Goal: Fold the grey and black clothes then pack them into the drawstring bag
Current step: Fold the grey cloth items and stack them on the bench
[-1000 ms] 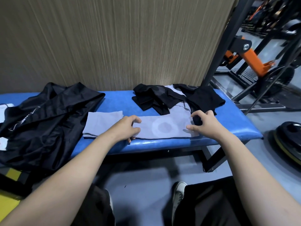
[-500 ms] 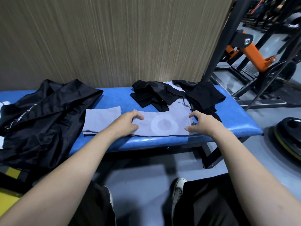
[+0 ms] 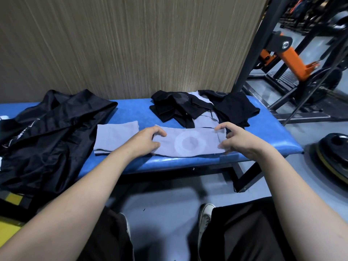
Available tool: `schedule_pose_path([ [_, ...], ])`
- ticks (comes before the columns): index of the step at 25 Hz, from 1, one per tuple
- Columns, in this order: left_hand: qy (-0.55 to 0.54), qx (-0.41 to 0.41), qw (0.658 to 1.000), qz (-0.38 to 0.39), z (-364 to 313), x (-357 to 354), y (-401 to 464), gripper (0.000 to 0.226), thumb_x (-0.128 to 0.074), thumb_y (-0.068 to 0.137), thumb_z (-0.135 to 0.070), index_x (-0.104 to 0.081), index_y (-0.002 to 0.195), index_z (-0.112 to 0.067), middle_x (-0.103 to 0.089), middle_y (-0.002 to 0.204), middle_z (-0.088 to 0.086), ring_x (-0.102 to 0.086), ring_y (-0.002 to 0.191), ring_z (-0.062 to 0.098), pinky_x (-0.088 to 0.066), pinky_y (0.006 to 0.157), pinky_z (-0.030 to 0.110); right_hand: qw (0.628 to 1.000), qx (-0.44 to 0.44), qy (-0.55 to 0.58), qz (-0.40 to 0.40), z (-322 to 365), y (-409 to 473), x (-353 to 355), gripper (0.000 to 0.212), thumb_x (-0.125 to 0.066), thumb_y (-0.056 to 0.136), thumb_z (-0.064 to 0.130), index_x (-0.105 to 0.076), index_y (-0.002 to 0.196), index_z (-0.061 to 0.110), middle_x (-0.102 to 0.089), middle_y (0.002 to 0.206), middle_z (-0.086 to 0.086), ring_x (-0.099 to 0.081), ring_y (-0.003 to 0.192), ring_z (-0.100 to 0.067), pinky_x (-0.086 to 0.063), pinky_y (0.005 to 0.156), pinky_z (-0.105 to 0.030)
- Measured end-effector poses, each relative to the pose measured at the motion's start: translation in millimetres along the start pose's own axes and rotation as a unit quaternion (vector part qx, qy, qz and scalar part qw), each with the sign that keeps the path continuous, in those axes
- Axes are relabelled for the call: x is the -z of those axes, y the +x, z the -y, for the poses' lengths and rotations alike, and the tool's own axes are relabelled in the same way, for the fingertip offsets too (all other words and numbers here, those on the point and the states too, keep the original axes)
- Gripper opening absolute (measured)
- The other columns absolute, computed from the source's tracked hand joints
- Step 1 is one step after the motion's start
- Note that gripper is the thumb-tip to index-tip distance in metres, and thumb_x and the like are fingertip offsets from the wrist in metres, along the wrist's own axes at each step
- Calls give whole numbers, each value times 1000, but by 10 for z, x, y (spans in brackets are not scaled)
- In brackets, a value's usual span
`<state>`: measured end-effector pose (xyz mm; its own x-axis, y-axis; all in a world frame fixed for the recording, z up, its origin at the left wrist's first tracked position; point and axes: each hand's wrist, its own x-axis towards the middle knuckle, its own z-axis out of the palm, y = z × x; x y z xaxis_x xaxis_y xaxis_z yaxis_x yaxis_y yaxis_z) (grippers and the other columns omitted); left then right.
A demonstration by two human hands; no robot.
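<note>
Grey cloth [image 3: 190, 143] lies flat on table [image 3: 131, 112] near its front edge, long axis running left-right, pale ring print at middle; left hand [image 3: 146, 139] pinches cloth's left end, right hand [image 3: 235, 139] pinches its right end, fingers [image 3: 222, 127] curled over far corner; both hands equally near, one per end; coming fold likely brings one end across ring toward other; black clothes [image 3: 203, 108] heaped just behind cloth.

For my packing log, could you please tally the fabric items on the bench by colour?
Grey: 2, the folded grey cloth and the grey garment with a ring print that both hands pinch.
Black: 2, the black drawstring bag and the black clothes pile.
Total: 4
</note>
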<state>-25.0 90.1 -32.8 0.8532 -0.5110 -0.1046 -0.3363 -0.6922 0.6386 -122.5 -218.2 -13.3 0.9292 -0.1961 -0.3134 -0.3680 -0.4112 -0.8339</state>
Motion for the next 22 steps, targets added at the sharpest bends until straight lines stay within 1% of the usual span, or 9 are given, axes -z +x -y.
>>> schedule_pose_path([
  [2, -1, 1, 1000, 2, -5, -24, 24, 38, -58, 88, -8, -59, 112, -36, -49, 76, -9, -47, 63, 10, -37, 59, 24, 999, 0, 6, 32, 11, -39, 11, 45, -65, 82, -10, -63, 115, 19, -41, 76, -6, -52, 59, -15, -59, 68, -32],
  [5, -10, 7, 1000, 0, -11, -48, 61, 37, -60, 86, -10, -60, 112, -36, -48, 75, -3, -45, 60, 11, -36, 57, 25, 999, -4, -21, 33, -3, -74, 60, 37, -67, 83, -5, -67, 112, 16, -47, 77, -2, -53, 54, -11, -55, 69, -30],
  [8, -25, 11, 1000, -4, 8, -66, 83, 32, -62, 86, -14, -62, 112, -34, -51, 82, -1, -50, 62, 12, -40, 61, 26, 994, 4, -106, 9, 0, -85, 90, 27, -70, 81, 2, -69, 103, 18, -48, 69, 0, -51, 52, -12, -45, 58, -32],
  [11, -52, 10, 999, 0, 23, -83, 71, 29, -63, 87, -15, -62, 112, -31, -53, 85, -2, -64, 63, 16, -51, 73, 33, 989, 41, -131, -49, 66, -73, 55, 24, -66, 80, 4, -70, 95, 22, -42, 69, -3, -41, 59, -23, -38, 52, -33],
  [13, -64, 12, 998, 0, 23, -86, 62, 29, -63, 88, -15, -62, 113, -29, -51, 83, -3, -66, 58, 12, -54, 76, 37, 986, 90, -119, -79, 158, -68, -20, 28, -58, 79, 4, -70, 89, 26, -42, 73, -8, -39, 58, -23, -40, 49, -33],
  [15, -62, 10, 998, -5, 28, -85, 64, 29, -62, 89, -14, -62, 115, -27, -51, 83, -3, -64, 56, 10, -54, 77, 37, 981, 131, -109, -89, 277, -63, -150, 30, -55, 77, 4, -68, 88, 28, -42, 74, -8, -41, 57, -20, -44, 46, -33],
  [18, -71, 16, 997, -8, 47, -98, 92, 35, -53, 92, -7, -62, 121, -25, -50, 84, -2, -65, 56, 12, -55, 77, 35, 977, 159, -119, -81, 408, -21, -387, 30, -58, 78, 4, -66, 93, 29, -40, 72, -3, -40, 59, -16, -45, 54, -35],
  [20, -70, 21, 997, -5, 53, -100, 98, 44, -44, 91, -1, -61, 126, -22, -51, 85, -1, -67, 58, 15, -55, 79, 36, 972, 168, -150, -61, 465, 30, -554, 29, -59, 78, 7, -64, 96, 28, -50, 77, -12, -42, 63, -16, -47, 59, -37],
  [22, -69, 24, 997, 0, 41, -86, 91, 50, -41, 89, 2, -59, 130, -20, -55, 89, 3, -70, 61, 18, -58, 83, 40, 969, 171, -174, -30, 505, 88, -726, 28, -61, 78, 9, -62, 101, 26, -60, 91, -19, -50, 67, -20, -52, 66, -42],
])
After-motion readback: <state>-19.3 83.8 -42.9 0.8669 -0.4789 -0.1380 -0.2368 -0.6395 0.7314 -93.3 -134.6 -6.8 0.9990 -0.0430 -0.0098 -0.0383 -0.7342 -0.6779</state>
